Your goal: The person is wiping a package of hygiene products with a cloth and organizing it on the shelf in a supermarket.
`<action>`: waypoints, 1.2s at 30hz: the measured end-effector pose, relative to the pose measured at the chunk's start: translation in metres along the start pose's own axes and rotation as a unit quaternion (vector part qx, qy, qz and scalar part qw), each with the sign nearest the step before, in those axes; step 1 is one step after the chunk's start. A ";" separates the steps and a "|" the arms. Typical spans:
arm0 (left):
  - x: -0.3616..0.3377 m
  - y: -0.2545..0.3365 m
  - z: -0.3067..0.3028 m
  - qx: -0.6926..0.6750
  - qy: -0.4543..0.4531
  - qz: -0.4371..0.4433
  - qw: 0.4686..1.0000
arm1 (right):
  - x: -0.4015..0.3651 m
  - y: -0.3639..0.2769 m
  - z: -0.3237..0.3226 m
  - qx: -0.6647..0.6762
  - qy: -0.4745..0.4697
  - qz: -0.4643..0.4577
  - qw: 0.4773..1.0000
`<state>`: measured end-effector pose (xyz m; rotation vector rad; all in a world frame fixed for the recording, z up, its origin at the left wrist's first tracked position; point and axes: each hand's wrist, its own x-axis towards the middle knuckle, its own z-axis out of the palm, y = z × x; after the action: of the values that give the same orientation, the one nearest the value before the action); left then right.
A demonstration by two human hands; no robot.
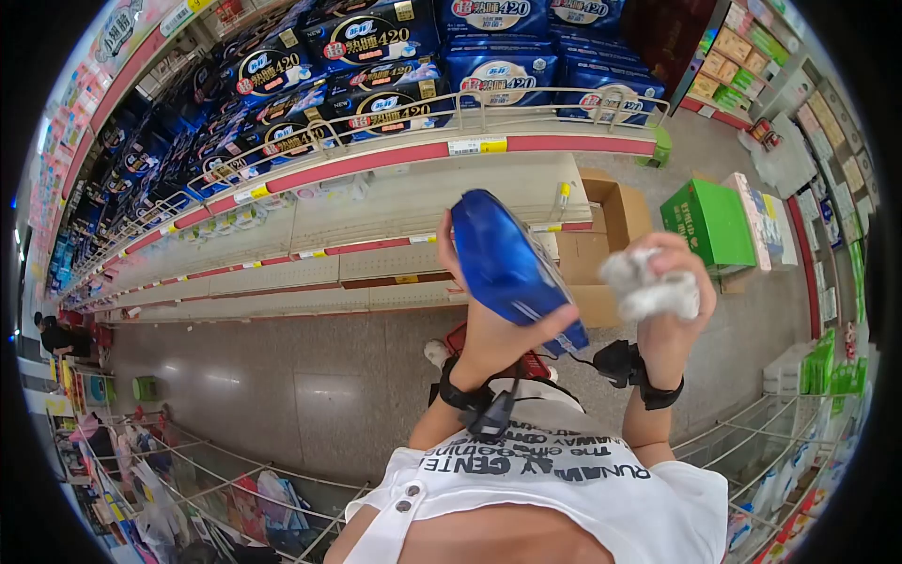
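A shiny blue package (503, 254) is tilted in my left hand (498, 334), with the thumb on its near side and fingers around its far side. To the right, my right hand (681, 291) is closed around a crumpled white cloth (650, 285); both are slightly blurred. The cloth and the package are apart. Ahead of the package runs a pale lower shelf (376, 202). Above it, blue packs (498, 70) and dark packs (381, 108) stand stacked behind a wire rail on the upper shelf.
An open cardboard box (583, 258) stands on the floor at the shelf's right end. Beyond it are a green box (705, 226) and a pink-and-white box (747, 211). Wire racks (282, 470) flank me at the lower edges. Another person (58, 336) is at the far left.
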<state>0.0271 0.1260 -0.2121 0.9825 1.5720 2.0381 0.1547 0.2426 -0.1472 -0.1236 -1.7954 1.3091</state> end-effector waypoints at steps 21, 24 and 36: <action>-0.019 0.015 -0.013 -0.331 0.075 -0.096 0.936 | -0.017 -0.016 0.021 -0.110 -0.338 -0.180 0.917; -0.019 0.000 -0.011 -0.307 0.193 -0.013 0.932 | -0.014 -0.018 0.007 -0.009 -0.296 -0.013 0.955; -0.009 0.031 -0.013 -0.501 0.139 -0.138 0.843 | -0.028 -0.003 0.036 -0.151 -0.005 -0.045 0.987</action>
<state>0.0272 0.1017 -0.1866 0.0534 0.4738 2.3584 0.1478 0.2008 -0.1632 -0.2006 -1.9761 0.9694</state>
